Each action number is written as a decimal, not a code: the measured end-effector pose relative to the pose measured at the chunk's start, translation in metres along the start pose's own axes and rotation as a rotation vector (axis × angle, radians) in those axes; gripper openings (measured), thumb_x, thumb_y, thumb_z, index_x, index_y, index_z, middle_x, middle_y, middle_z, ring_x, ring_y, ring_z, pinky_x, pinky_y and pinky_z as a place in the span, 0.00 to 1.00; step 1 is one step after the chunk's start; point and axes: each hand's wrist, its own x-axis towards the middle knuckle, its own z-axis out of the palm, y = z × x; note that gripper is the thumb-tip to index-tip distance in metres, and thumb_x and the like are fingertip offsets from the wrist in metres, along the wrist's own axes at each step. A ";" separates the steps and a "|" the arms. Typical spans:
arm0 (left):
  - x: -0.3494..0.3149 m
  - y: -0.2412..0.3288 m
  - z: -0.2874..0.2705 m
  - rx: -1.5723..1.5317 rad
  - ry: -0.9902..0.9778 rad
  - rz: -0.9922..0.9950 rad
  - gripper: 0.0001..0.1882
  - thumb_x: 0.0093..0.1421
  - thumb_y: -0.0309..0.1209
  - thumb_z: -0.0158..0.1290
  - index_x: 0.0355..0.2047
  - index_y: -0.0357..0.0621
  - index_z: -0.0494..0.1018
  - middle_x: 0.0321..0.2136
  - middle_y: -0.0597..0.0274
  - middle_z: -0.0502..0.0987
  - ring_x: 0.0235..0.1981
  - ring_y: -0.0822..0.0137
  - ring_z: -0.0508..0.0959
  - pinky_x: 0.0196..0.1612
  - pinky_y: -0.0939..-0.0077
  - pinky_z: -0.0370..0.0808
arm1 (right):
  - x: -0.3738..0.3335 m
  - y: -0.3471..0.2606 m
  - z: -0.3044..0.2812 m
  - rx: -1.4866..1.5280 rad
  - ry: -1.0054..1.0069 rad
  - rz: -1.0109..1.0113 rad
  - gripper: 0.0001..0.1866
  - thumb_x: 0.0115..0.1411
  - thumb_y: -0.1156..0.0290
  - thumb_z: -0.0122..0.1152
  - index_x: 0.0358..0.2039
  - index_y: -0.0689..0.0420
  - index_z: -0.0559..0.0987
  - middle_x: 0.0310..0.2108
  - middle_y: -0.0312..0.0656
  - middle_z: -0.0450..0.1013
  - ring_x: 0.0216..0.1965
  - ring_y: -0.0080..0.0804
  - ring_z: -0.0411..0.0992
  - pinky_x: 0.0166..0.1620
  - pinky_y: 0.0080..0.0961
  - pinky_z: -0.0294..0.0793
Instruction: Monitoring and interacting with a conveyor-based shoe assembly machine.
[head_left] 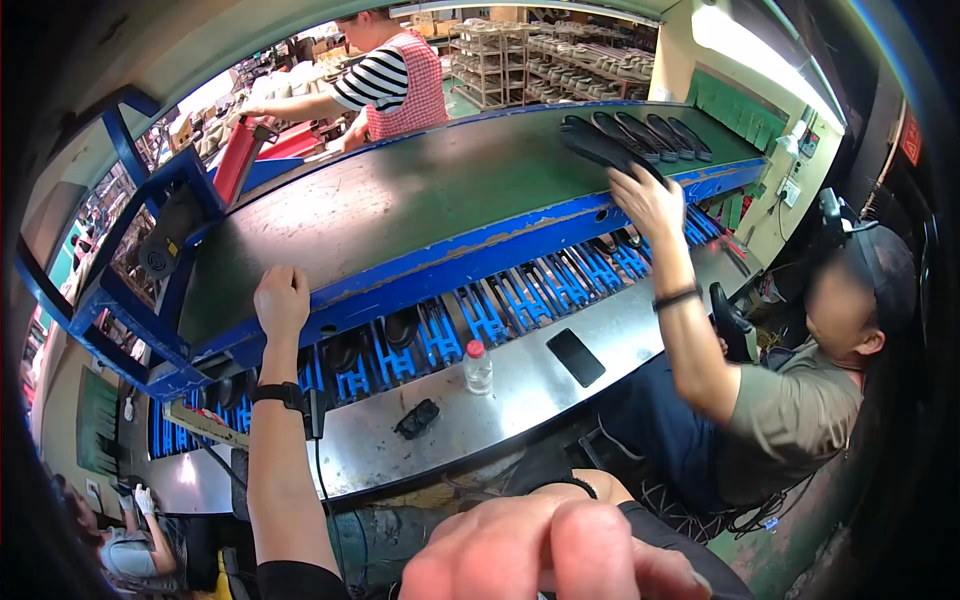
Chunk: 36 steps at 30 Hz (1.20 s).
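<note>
1. While the left hand [281, 298] sits over the near edge of the long green belt [400, 205], its fingers are folded into a fist, with nothing showing in them; a black watch [279, 395] is on the wrist
2. The right hand [530, 552] fills the bottom of the view, very close and blurred, with its fingers bent; whether they have hold of anything, I cannot tell
3. The belt runs across the middle on a blue frame [480, 240] (worn of paint along the near edge), with a motor [160, 250] by its left end
4. Near the belt's right end, a co-worker's hand [652, 203] has its fingers at the near end of a dark sole [597, 146], beside a row of more soles [655, 134]
5. Below it stands a line of blue racks [487, 314], with a few dark shoes [402, 329] among them
6. On the metal table [490, 418] are a clear bottle [478, 374] with a red cap, a black phone [576, 358] to its right and a crumpled black thing [417, 419] to its left
7. Across the belt, another person [408, 85] in a checked apron and striped sleeves has a hand at a red frame [232, 165]
</note>
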 end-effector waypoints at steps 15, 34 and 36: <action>0.000 -0.003 0.001 -0.005 -0.014 0.010 0.14 0.58 0.28 0.52 0.17 0.35 0.70 0.22 0.48 0.73 0.28 0.48 0.75 0.33 0.55 0.73 | 0.014 0.005 0.001 -0.034 0.053 -0.061 0.30 0.62 0.47 0.60 0.44 0.66 0.74 0.33 0.50 0.73 0.28 0.35 0.74 0.30 0.27 0.78; -0.001 0.000 -0.002 -0.026 0.055 -0.001 0.14 0.59 0.30 0.52 0.18 0.36 0.70 0.22 0.47 0.72 0.27 0.46 0.75 0.32 0.52 0.71 | 0.021 -0.003 0.001 -0.053 -0.056 0.119 0.28 0.64 0.50 0.58 0.43 0.68 0.74 0.33 0.50 0.73 0.29 0.35 0.74 0.30 0.27 0.78; 0.000 0.005 -0.001 -0.033 0.046 0.014 0.14 0.58 0.30 0.52 0.18 0.37 0.70 0.22 0.48 0.72 0.27 0.46 0.75 0.32 0.52 0.72 | 0.031 -0.005 -0.006 -0.077 -0.027 0.207 0.27 0.64 0.51 0.58 0.43 0.68 0.74 0.33 0.50 0.73 0.29 0.35 0.74 0.30 0.27 0.78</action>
